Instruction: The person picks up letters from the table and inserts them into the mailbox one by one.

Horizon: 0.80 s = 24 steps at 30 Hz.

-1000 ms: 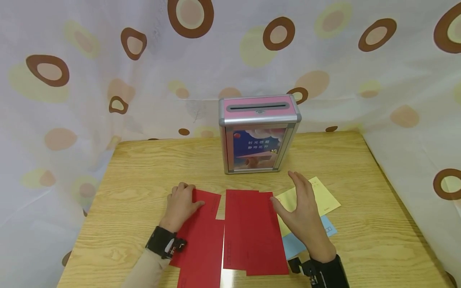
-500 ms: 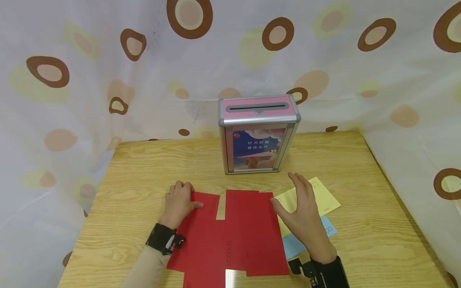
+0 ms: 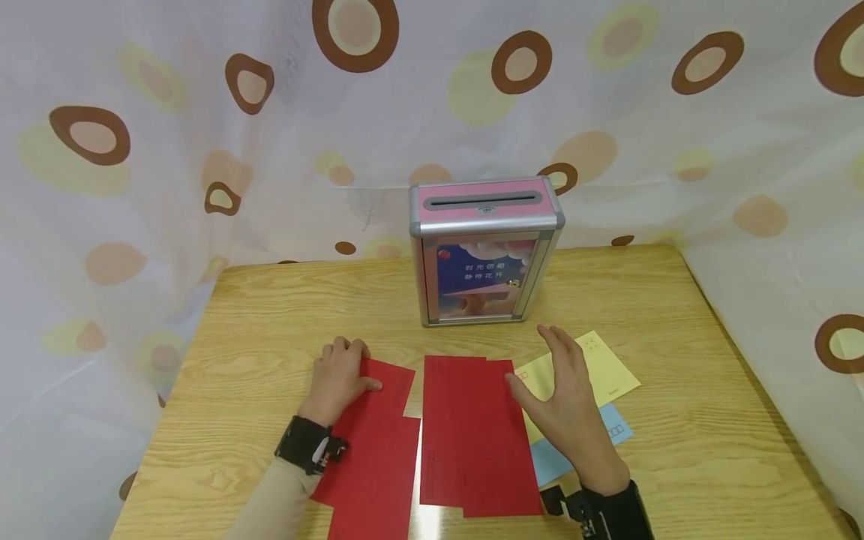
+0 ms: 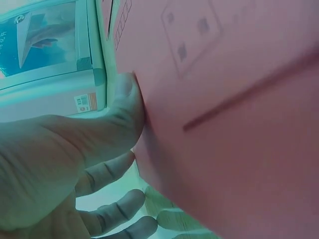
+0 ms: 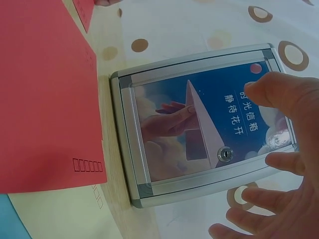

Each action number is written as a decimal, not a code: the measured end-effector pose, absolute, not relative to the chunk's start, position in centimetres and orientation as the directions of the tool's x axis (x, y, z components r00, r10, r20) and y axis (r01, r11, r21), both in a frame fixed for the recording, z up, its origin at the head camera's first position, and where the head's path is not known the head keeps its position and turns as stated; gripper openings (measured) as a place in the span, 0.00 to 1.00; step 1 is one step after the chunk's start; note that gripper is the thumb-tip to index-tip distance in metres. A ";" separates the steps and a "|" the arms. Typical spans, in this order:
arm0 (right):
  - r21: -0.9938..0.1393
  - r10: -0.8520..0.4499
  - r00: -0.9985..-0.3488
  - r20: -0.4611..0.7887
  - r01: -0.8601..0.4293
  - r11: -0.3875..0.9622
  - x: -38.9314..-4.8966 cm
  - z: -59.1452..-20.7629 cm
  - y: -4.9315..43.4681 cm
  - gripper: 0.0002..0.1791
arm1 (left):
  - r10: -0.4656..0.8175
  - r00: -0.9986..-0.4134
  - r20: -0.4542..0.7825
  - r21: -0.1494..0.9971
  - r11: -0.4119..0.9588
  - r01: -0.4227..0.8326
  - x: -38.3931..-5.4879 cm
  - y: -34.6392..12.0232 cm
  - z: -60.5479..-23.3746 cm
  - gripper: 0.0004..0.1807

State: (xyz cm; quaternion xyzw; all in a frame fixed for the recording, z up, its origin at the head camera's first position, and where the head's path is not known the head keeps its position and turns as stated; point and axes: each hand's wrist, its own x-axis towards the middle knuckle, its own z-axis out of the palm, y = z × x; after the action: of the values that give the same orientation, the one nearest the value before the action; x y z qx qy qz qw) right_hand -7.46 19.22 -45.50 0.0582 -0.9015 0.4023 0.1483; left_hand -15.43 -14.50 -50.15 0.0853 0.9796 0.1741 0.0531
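Observation:
My left hand (image 3: 337, 386) pinches the upper left edge of several overlapping red envelopes (image 3: 378, 457), thumb on their face; in the left wrist view the thumb (image 4: 119, 119) lies along the paper's edge and the other fingers curl beside it. A thin bright gap separates these from a second pair of overlapping red envelopes (image 3: 472, 435). Beside that pair my right hand (image 3: 570, 409) hovers with spread fingers, holding nothing. A yellow envelope (image 3: 610, 371) and a blue envelope (image 3: 550, 459) show partly under it.
A pink and silver letter box (image 3: 486, 255) stands behind the envelopes, with a slot (image 3: 482, 200) on top and a small lock (image 3: 514, 283) on its front. A spotted curtain (image 3: 283, 150) borders the wooden table (image 3: 270, 300) at the back and sides.
The left red envelopes slid right against the other pair half a second ago, and now they are turned back a little left, with the gap showing again. My right hand has stayed in place.

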 end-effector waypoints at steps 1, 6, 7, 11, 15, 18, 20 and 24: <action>-0.708 0.013 -0.950 0.312 -0.223 0.670 -7.4 -45.5 19.2 0.44 | 0.187 -0.979 -0.077 0.348 0.926 0.149 -15.5 -14.6 -50.2 0.26; -0.712 0.009 -0.957 0.290 -0.209 0.670 -7.4 -45.5 19.2 0.44 | 0.202 -0.975 -0.096 0.348 0.924 0.158 -15.7 -14.5 -50.4 0.24; -0.712 0.007 -0.958 0.286 -0.208 0.671 -7.4 -45.5 19.1 0.44 | 0.208 -0.974 -0.094 0.353 0.921 0.163 -15.7 -14.5 -50.4 0.25; -0.712 0.001 -0.960 0.278 -0.206 0.672 -7.4 -45.6 19.0 0.44 | 0.214 -0.972 -0.096 0.364 0.917 0.166 -15.8 -14.4 -50.4 0.31; -0.710 -0.002 -0.962 0.274 -0.204 0.674 -7.4 -45.7 19.0 0.44 | 0.205 -0.972 -0.115 0.340 0.927 0.156 -15.7 -14.4 -50.1 0.30; -0.709 -0.001 -0.962 0.272 -0.201 0.676 -7.4 -45.7 19.0 0.44 | 0.217 -0.968 -0.123 0.330 0.929 0.167 -15.8 -14.3 -49.9 0.30; -0.710 -0.005 -0.963 0.270 -0.203 0.675 -7.4 -45.7 19.0 0.44 | 0.223 -0.966 -0.130 0.331 0.928 0.170 -15.8 -14.2 -49.7 0.30; -0.707 -0.015 -0.962 0.272 -0.210 0.675 -7.4 -45.8 19.1 0.44 | 0.226 -0.966 -0.129 0.355 0.920 0.167 -15.9 -14.1 -49.8 0.27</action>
State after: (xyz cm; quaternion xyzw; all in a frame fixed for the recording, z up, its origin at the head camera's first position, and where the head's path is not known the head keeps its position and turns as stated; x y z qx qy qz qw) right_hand -7.40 19.07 -45.78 0.0620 -0.9069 0.3983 0.1227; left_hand -15.91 -14.10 -49.78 0.1006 0.9761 0.1733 0.0841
